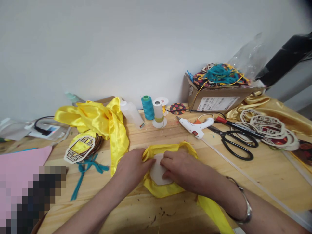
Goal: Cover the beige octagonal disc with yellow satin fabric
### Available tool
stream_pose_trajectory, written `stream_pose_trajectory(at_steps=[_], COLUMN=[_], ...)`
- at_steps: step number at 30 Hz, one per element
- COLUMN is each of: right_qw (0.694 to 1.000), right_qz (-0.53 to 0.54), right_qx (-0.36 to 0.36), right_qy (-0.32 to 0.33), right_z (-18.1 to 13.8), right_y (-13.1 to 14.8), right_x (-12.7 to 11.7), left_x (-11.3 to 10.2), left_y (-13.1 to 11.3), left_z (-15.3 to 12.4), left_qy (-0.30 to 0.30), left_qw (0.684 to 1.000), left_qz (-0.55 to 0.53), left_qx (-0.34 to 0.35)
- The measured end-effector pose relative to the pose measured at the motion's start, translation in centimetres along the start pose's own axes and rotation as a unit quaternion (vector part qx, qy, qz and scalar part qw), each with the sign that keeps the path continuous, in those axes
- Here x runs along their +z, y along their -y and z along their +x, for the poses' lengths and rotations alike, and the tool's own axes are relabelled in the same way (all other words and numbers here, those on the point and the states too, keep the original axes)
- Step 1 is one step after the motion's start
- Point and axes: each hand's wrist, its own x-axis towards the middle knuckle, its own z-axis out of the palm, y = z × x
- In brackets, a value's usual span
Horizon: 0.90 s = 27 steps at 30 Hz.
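A pale flat panel with rounded corners point(157, 174) lies on the table, ringed by gathered yellow satin fabric point(161, 192). At the panel's upper left edge, my left hand point(133, 167) pinches the fabric, with its thumb along the panel. My right hand point(181, 169) is closed over the right side, its curled fingers on the panel and at the fabric; what lies under its palm is hidden. From beneath my right forearm a loose yellow tail point(214, 211) runs toward the near edge.
A white glue gun point(195, 127) and black scissors point(237, 143) lie at right. Behind stand a teal thread cone point(147, 109), a white spool point(158, 112) and a translucent bottle point(133, 113). Yellow satin point(97, 120), stacked cut-out frames point(81, 151) and a filled carton point(219, 100) flank them.
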Motion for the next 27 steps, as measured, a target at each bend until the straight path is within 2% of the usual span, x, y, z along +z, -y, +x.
stream_pose_trajectory(at_steps=[8, 13, 21, 27], right_qw=[1.0, 1.0, 0.999, 0.999], right_qz=[-0.002, 0.004, 0.015, 0.001], right_qx=[0.007, 0.004, 0.046, 0.039], right_qy=[-0.012, -0.021, -0.013, -0.025], right_z=[0.1, 0.0, 0.2, 0.1], right_y=[0.0, -0.3, 0.1, 0.2], right_x=[0.4, 1.1, 1.0, 1.1], left_x=[0.8, 1.0, 0.9, 0.5], left_y=[0.1, 0.0, -0.4, -0.2], left_z=[-0.5, -0.8, -1.4, -1.3], left_qy=[-0.048, -0.047, -0.047, -0.03], left_qw=[0.996, 0.995, 0.986, 0.98], left_qz=[-0.053, -0.086, -0.16, -0.198], left_qx=[0.046, 0.037, 0.013, 0.012])
